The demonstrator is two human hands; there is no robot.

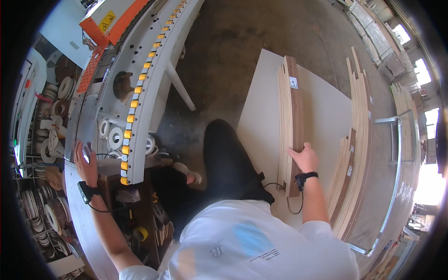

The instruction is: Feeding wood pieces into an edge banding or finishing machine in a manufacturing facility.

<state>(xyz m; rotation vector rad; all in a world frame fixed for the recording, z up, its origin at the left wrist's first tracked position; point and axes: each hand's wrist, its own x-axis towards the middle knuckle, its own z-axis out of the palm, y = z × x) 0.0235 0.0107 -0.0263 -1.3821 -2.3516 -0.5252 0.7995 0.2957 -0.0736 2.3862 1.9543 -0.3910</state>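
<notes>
My left hand (pixel 86 165) lies at the end of the long machine (pixel 100 112), fingers stretched and apart, holding nothing. On my right, a stack of narrow wooden boards (pixel 283 116) with pale layered edges rests on a large light panel (pixel 259 100). Its top board (pixel 295 112) has a brown face and a white label near the far end. My right hand (pixel 305 159) grips this top board at its right edge, thumb across the face. The other fingers are partly hidden. Both wrists carry black straps with cables.
Yellow rollers (pixel 136 96) line the machine's near rail. Edge-banding rolls (pixel 56 212) fill shelves at far left. More board stacks (pixel 359 112) stand right of the panel, beside a metal tube frame (pixel 397 154). A slanted machine leg (pixel 181 88) reaches toward the concrete floor (pixel 224 51).
</notes>
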